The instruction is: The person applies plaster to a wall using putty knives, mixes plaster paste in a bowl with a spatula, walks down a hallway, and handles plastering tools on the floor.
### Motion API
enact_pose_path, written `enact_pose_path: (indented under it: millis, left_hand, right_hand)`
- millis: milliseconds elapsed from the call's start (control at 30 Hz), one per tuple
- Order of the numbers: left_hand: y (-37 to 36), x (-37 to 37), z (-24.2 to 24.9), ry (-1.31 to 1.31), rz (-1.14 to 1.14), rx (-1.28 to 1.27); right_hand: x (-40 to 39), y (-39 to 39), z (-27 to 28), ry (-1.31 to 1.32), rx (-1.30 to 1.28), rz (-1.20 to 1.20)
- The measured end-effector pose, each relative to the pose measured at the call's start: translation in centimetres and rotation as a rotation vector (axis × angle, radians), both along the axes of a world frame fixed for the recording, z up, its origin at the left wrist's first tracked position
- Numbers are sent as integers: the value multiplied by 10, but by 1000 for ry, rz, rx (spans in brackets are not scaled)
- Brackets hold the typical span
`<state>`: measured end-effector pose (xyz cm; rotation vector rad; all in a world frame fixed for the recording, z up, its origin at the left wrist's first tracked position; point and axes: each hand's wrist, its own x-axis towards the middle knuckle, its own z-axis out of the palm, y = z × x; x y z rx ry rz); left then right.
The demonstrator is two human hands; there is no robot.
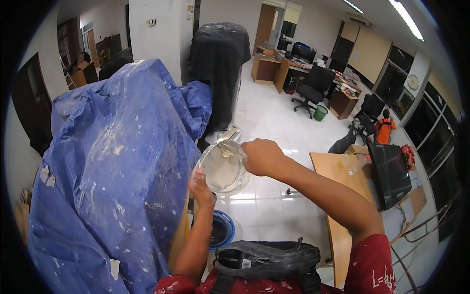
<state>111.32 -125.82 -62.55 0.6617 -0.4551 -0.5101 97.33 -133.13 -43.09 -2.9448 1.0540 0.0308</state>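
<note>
In front of me I hold a translucent plastic tub [223, 169], tilted so that its inside shows, with whitish residue on the bottom and a pale lump near the far rim. My left hand [200, 187] is closed on the tub's near left side, thumb up against the rim. At the right rim my right hand [263, 158] is closed in a fist, its fingertips hidden from this view.
A blue tarp [112, 161] spotted with white covers a large pile on my left. Below stands a blue plastic basket [232, 230]. To my right is a wooden table [338, 206] with a tilted black monitor [390, 174]. Farther back, a person in orange [385, 130] is near office chairs.
</note>
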Motion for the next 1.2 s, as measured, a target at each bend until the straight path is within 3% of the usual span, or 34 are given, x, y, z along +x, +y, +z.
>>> enact_pose_path:
  millis: [100,167,233,333,467,567,767,1067,1200]
  left_hand:
    - [-7,1,-2,-33,52,32]
    - [-8,2,-2,-21,60,36]
    - [-6,7,-1,13,24,11]
    - [-5,15,-3,40,27,-41]
    - [1,19,3,-119,122,84]
    - [-15,27,-5,-148,154,58]
    - [-24,35,2,-65,95,82]
    - [-71,16,21,-79,66,120]
    - [-111,5,22,-116,-3,121]
  right_hand:
    - [15,8,-20,-40,-26,78]
    - [16,28,-43,-131,-57,256]
    - [13,45,-47,-56,-19,326]
    - [10,22,-38,42,-11,221]
    - [25,-16,-6,99,16,50]
    - [29,-3,-19,-94,-31,145]
    - [5,23,-58,-126,-256,463]
    - [-54,-54,-77,76,-442,574]
    - [-83,-109,-84,74,-583,512]
